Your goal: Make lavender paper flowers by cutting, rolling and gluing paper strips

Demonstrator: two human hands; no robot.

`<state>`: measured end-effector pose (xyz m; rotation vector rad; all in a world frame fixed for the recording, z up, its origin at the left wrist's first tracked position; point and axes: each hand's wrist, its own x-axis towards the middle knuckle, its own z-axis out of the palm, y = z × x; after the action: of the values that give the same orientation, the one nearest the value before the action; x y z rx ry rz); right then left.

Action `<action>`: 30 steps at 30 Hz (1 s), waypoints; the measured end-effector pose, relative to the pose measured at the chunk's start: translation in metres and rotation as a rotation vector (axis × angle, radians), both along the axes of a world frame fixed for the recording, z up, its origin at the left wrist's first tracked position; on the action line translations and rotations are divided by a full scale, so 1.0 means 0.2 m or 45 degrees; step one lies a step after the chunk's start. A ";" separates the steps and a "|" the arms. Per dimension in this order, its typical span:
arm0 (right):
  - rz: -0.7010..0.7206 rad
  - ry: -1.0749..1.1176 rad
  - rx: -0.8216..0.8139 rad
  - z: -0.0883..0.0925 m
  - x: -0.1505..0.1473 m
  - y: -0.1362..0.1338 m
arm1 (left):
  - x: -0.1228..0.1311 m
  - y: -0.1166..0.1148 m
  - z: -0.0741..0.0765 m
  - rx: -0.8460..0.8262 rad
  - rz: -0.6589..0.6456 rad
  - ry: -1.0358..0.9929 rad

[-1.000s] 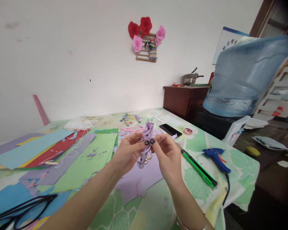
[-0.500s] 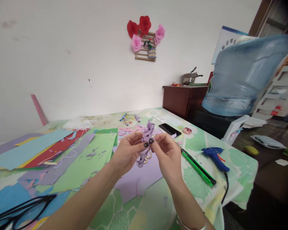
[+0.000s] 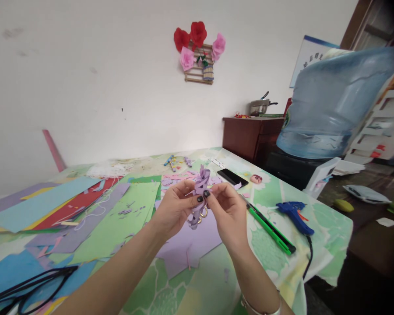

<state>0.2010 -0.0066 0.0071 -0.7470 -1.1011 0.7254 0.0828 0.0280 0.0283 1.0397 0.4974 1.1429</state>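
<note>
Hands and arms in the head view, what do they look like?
The left hand and right hand are gloveless, with dark, glossy polish on the thumbnails. Both forearms show no sleeves; the right wears a silver-coloured bracelet.

A room for paper crafts, home or workshop unclear
Coloured paper (image 3: 49, 203) covers much of the left of the table (image 3: 213, 293); a glue gun (image 3: 293, 214) and cutter (image 3: 271, 230) lie near its right edge, beyond which stand a water bottle (image 3: 335, 105) and a cabinet (image 3: 241, 133) bearing a pot (image 3: 258, 107).

Left hand (image 3: 175, 203), thumb (image 3: 193, 201) slightly lower on purple paper piece (image 3: 202, 178)
</note>
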 end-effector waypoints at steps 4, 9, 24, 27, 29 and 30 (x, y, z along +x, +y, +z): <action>0.015 0.025 -0.029 0.01 0.01 -0.01 | 0.00 0.00 0.00 -0.017 -0.013 -0.023; 0.017 0.015 -0.023 0.01 0.02 0.00 | 0.00 0.00 0.00 -0.045 0.007 -0.015; -0.055 -0.025 -0.030 0.00 0.02 0.03 | 0.00 0.01 -0.02 0.092 0.075 -0.003; -0.041 -0.010 -0.043 0.00 0.01 0.03 | 0.00 0.01 -0.01 0.092 0.096 -0.008; -0.027 0.010 -0.051 0.01 0.01 0.03 | 0.01 0.01 -0.01 0.087 0.107 -0.013; -0.017 0.022 -0.053 0.01 0.01 0.04 | 0.01 0.01 -0.01 0.085 0.113 -0.013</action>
<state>0.2024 0.0005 0.0090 -0.7816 -1.0670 0.7442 0.0840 0.0297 0.0256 1.0777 0.5046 1.2495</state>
